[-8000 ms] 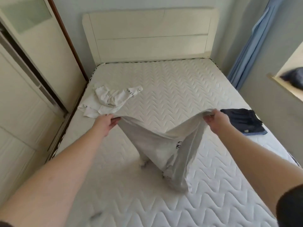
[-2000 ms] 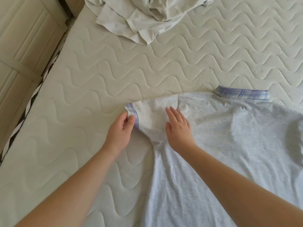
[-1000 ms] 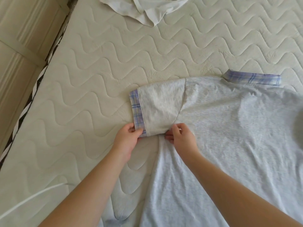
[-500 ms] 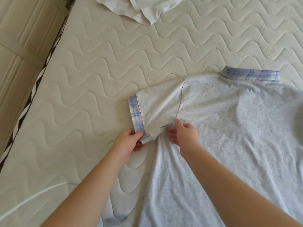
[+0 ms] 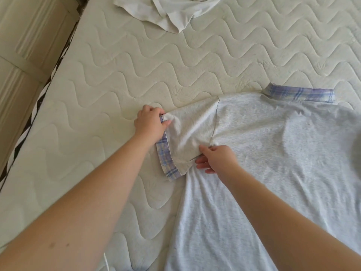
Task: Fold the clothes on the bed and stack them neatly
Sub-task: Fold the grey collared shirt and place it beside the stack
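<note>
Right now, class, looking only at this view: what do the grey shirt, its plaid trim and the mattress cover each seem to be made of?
Grey shirt: soft heathered knit, probably cotton jersey; matte, speckled, creasing loosely.
Plaid trim on the sleeve cuff and collar: thin woven-looking cloth with a crisp, flat edge.
Mattress cover: cream quilted fabric, stitched in puffy wavy lines; fibre unclear.
</note>
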Tool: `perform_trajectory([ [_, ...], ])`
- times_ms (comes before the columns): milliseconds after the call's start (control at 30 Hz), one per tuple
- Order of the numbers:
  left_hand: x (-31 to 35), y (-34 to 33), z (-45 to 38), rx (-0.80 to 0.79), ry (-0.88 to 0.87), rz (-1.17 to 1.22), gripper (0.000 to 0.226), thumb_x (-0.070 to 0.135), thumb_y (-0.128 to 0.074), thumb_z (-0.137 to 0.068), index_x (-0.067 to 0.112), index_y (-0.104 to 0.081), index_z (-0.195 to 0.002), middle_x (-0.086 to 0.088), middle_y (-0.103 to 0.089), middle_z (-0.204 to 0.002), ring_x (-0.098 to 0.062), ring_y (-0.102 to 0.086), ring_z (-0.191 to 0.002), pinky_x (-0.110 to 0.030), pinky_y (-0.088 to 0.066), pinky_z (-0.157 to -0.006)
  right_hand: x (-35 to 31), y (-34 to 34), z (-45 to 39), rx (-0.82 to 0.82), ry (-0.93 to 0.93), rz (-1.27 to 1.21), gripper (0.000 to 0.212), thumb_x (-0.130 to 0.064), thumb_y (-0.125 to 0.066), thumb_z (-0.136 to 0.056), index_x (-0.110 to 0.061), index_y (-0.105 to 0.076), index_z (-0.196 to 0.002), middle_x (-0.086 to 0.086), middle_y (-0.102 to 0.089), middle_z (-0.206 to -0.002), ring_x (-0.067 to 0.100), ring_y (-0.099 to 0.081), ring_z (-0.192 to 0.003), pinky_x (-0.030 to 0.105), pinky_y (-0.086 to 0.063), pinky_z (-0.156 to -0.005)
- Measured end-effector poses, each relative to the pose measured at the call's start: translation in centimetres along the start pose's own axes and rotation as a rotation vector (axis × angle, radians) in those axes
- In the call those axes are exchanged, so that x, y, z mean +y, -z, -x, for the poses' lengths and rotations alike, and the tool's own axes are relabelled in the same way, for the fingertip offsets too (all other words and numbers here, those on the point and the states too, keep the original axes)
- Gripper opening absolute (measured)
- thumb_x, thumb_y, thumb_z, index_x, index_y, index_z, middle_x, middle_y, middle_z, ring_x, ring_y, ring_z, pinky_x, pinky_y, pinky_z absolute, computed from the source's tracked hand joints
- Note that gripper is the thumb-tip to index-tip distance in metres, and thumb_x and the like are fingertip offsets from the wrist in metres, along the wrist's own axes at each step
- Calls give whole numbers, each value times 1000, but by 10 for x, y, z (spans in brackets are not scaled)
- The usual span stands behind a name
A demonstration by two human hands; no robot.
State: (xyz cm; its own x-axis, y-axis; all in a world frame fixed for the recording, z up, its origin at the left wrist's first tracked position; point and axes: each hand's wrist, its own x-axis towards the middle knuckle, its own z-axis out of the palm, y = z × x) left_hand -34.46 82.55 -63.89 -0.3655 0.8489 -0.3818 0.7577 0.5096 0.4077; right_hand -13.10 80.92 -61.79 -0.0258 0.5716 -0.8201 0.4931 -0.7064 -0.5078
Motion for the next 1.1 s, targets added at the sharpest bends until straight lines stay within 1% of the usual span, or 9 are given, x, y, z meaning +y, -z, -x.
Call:
perform_trajectory([
  [100,6,17,-19,-29,-22,173,25,37,-70,-87,20,-58,-101,2,-59,-101,-19,-55,-90,-27,-39,-70,1,3,-2,71,65,26,27,-22,-58,-95,-4,-66,-77,1,-70,-57,14,-69,-50,22,-51,-44],
  [167,7,23,-22,25,-20,301,25,34,-72,-85,22,-54,-97,11,-56,-86,-14,-55,-80,-24,-37,-63,3,8,-2,101,100,39,29,-25,-59,-93,-5,-64,-73,1,-68,-53,14,-67,-47,21,-51,-43],
  [333,-6,7,-10,1,201,481,39,32,-81,-78,10,-66,-107,2,-68,-101,-18,-65,-94,-34,-52,-86,18,18,0,200,176,147,37,-47,-58,-94,-15,-67,-78,-7,-70,-59,11,-69,-57,29,-58,-60],
  [433,-11,0,-1,-71,210,633,30,32,-79,-80,16,-71,-104,1,-74,-98,-18,-70,-92,-36,-55,-86,19,23,-3,227,251,-52,22,-39,-52,-98,-26,-68,-90,-15,-73,-77,2,-70,-73,27,-56,-73],
  [567,-6,4,13,-76,100,723,14,27,-68,-89,24,-68,-102,5,-74,-100,-14,-70,-95,-40,-53,-93,19,29,-5,326,380,-106,20,-35,-47,-100,-36,-66,-106,-20,-71,-89,-5,-65,-78,13,-50,-62],
  [633,6,10,21,-121,61,836,14,26,-68,-85,27,-69,-99,6,-75,-101,-14,-70,-98,-43,-52,-96,16,31,-8,268,383,-131,22,-37,-44,-100,-39,-64,-109,-21,-69,-96,-7,-63,-85,11,-51,-69],
  [733,36,20,32,-181,9,967,28,31,-70,-74,21,-69,-100,-6,-73,-106,-26,-68,-104,-50,-50,-98,3,44,-18,78,200,-340,23,-34,-41,-102,-32,-63,-108,-9,-70,-112,8,-63,-106,27,-47,-95],
  [967,139,14,58,-285,-168,926,43,40,-63,-70,8,-62,-98,-9,-68,-95,-22,-64,-93,-50,-48,-96,-5,109,1,-159,178,-756,53,-49,-24,-105,-17,-59,-129,4,-70,-121,18,-67,-111,36,-49,-93],
  [1100,191,-19,75,-378,-236,859,16,30,-57,-74,15,-51,-73,7,-49,-65,-8,-47,-63,-29,-43,-68,15,134,15,-109,202,-825,69,-62,-17,-100,-16,-60,-130,10,-69,-122,25,-66,-113,41,-49,-95],
])
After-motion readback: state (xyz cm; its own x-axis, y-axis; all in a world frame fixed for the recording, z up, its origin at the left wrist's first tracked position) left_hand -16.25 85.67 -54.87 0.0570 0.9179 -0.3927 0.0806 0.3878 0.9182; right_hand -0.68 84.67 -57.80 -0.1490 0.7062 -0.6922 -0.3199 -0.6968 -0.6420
